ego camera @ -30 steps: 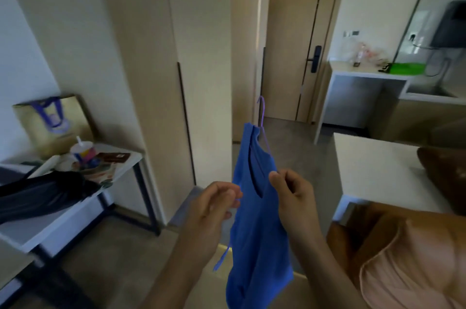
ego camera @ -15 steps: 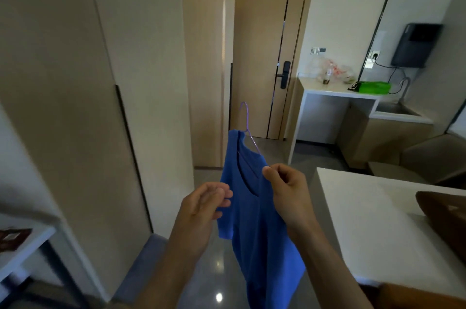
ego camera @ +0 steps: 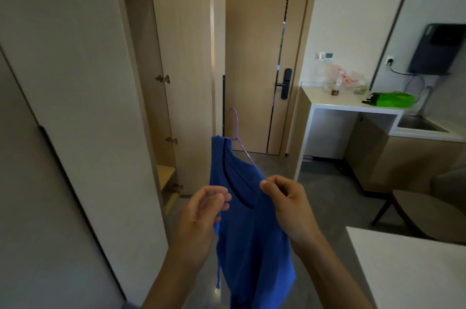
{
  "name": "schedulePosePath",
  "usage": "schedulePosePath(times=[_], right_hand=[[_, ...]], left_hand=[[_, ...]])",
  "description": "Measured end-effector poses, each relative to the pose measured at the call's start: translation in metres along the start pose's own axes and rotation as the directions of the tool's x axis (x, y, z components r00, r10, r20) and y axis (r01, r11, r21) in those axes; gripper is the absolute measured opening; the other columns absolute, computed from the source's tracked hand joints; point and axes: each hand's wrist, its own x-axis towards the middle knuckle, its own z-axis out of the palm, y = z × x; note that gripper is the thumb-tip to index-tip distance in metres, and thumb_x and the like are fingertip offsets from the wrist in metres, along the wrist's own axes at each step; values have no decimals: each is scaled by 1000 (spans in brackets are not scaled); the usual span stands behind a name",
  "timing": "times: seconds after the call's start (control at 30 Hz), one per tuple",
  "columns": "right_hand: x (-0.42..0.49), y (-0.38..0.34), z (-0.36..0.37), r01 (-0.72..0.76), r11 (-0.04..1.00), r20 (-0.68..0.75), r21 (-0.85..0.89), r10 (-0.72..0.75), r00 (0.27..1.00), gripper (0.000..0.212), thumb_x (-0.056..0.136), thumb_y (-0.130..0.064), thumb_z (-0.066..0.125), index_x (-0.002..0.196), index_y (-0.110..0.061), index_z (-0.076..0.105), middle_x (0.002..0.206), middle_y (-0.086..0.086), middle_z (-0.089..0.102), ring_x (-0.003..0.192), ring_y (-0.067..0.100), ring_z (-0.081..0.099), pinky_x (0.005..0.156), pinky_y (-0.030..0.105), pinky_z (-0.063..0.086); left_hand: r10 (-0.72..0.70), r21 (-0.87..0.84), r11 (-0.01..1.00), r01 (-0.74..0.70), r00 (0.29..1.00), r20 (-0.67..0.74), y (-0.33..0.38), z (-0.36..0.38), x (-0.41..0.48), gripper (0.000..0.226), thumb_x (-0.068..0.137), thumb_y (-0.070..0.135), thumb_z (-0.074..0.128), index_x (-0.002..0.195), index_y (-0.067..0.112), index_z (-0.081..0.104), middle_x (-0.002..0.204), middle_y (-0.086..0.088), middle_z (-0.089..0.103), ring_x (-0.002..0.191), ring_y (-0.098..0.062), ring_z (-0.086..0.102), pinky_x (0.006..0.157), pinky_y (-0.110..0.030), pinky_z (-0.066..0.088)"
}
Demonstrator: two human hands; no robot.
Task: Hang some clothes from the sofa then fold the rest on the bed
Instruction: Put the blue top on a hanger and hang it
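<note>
While the blue top (ego camera: 252, 233) hangs in front of the person much as it did a second ago, everything around it has shifted. Its far shoulder is draped over a purple wire hanger (ego camera: 233, 119), whose hook stands up above the collar, and the body of the garment falls freely between the forearms. The right hand (ego camera: 287, 205) keeps a narrow thumb-and-forefinger pinch on the near end of the hanger's arm, where the wire meets the other shoulder. The left hand (ego camera: 199, 218) has its fingers curled at the fabric's left edge and appears to pinch it lightly. Neither hold has altered. What has changed is the view, which has swung right, away from the side table and the sofa corner with its pink garment, both now out of sight. An open wardrobe (ego camera: 141, 82) now shows just left of the top, its door (ego camera: 186, 56) swung outward and a low shelf visible inside. I judge that the top is being carried there to be hung, though no rail shows in the dim interior, so where the hook would go cannot be told. Whether the near shoulder sits properly on the wire is also unclear. Beyond stand the entrance door (ego camera: 252, 56), a white counter (ego camera: 340, 103) bearing a green bag (ego camera: 393, 100), and a white table (ego camera: 408, 271) at lower right.
</note>
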Motion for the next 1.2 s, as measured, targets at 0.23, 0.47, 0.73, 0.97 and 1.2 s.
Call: schedulePosePath(times=[0.23, 0.47, 0.73, 0.97, 1.2], right_hand=[[198, 38, 25, 45, 998, 156, 40, -51, 986, 34, 100, -16, 58, 67, -11, 49, 58, -2, 36, 53, 10, 32, 49, 18, 31], [391, 60, 64, 23, 995, 377, 93, -56, 925, 38, 99, -21, 58, 79, 11, 50, 67, 11, 45, 62, 22, 40, 56, 30, 38], [586, 34, 150, 20, 990, 531, 139, -92, 843, 30, 99, -18, 58, 70, -8, 56, 53, -3, 40, 47, 9, 33, 43, 16, 30], [729, 19, 262, 102, 971, 559, 217, -209, 802, 30, 98, -20, 60, 69, -12, 61, 70, 7, 34, 59, 19, 26, 42, 19, 25], [853, -15, 381, 23, 953, 614, 302, -212, 760, 29, 93, -31, 66, 71, -12, 69, 77, 13, 53, 75, 24, 45, 67, 38, 37]], left_hand=[[0, 22, 1000, 3, 991, -137, -22, 20, 173, 18, 97, 28, 52, 104, 25, 69, 99, 12, 75, 100, -9, 68, 94, -36, 51], [28, 29, 999, -19, 933, -359, -17, 26, 334, 17, 100, 24, 52, 104, 20, 68, 96, 13, 75, 92, -4, 68, 80, -25, 47], [49, 61, 998, -18, 825, -563, 7, -19, 490, 16, 100, 20, 53, 104, 18, 68, 91, 12, 75, 83, -1, 68, 76, -23, 46], [143, 142, 987, -69, 771, -620, 10, -102, 626, 16, 100, 18, 54, 102, 17, 70, 94, 5, 76, 89, -9, 69, 74, -20, 47], [215, 180, 975, -129, 748, -628, 44, -189, 749, 15, 101, 23, 57, 104, 14, 69, 96, -1, 77, 92, -18, 69, 78, -29, 48]])
